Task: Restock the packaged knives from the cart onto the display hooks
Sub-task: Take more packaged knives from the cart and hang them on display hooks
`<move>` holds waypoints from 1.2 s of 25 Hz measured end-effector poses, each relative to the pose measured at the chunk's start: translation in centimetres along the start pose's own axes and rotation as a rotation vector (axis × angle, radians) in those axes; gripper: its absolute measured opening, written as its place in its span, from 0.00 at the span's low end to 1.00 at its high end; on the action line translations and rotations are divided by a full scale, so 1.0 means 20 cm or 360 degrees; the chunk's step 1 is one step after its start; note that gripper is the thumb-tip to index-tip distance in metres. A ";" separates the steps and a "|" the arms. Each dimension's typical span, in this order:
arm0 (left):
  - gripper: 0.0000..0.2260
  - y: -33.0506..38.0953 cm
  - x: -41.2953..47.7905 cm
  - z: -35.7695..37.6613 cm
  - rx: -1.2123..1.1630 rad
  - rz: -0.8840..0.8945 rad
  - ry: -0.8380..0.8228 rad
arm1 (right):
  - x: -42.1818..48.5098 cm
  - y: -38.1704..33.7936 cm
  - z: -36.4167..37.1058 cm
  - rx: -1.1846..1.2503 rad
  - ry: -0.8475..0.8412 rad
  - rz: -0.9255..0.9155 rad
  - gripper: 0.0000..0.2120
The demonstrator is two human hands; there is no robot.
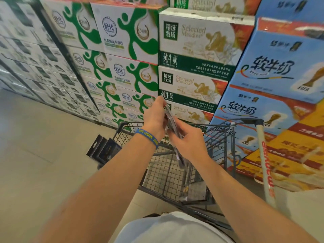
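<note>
In the middle of the frame a person is holding a flat, dark, plastic-fronted packaged knife (170, 118) edge-on to the camera, above the black wire-mesh shopping cart (163, 171). The pack's long axis is running from upper left to lower right, with the top end tilting away toward the shelves and the lower end pointing down into the basket. The left hand (154, 118), which is wearing a blue rubber wristband with yellow lettering (148, 136), is pinching the pack's upper end. The right hand (190, 140) is curling its fingers round the middle from the right side, so both hands are gripping the one pack and neither is free. The left hand is sitting nearer the top end, where a hang hole would be, though that end is hidden by the fingers.

No display hooks are showing anywhere in the frame. The next move probably calls for turning away from the cart, top end leading.

More stiff, dark, rectangular card-backed packs with punched hang slots (102, 149) are sticking out at the cart's left edge. Another glossy pack (192, 192) is lying blurred on the basket floor. Printed cardboard milk cartons in green, white and blue (192, 50) are filling the upper frame, and the cart's white plastic handle bar (264, 158) is slanting down at right.
</note>
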State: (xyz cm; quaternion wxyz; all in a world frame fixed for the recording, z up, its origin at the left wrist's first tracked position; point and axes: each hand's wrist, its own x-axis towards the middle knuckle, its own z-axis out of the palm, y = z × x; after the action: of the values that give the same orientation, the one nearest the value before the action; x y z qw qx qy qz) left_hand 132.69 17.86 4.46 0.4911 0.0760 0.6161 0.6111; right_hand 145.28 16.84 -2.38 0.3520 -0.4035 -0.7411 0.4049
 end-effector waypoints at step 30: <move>0.24 -0.52 -0.61 0.66 0.0898 0.0665 -0.0380 | -0.45 0.23 -1.27 0.0618 0.0469 0.0517 0.25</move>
State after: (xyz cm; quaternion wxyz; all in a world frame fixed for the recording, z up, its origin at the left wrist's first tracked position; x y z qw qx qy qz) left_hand 153.40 15.81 5.14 0.3839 0.4035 0.6698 0.4912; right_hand 172.02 18.58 2.48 0.4571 -0.4965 -0.5162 0.5273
